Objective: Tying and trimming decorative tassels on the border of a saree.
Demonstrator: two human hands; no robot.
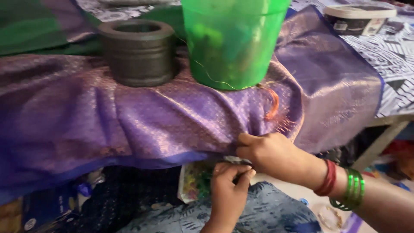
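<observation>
A shiny purple woven cloth drapes over the table and hangs off its near edge. My right hand, with red and green bangles at the wrist, pinches the cloth's lower edge. Just below it, my left hand is closed on the same edge, fingertips touching a small silvery bit between both hands. Loose orange and gold threads fray out of the cloth above my right hand.
A green translucent plastic bucket and a dark heavy metal ring stand on the cloth. A round lidded tub sits at the back right on a black-and-white patterned cover. A table leg slants at right; bags lie underneath.
</observation>
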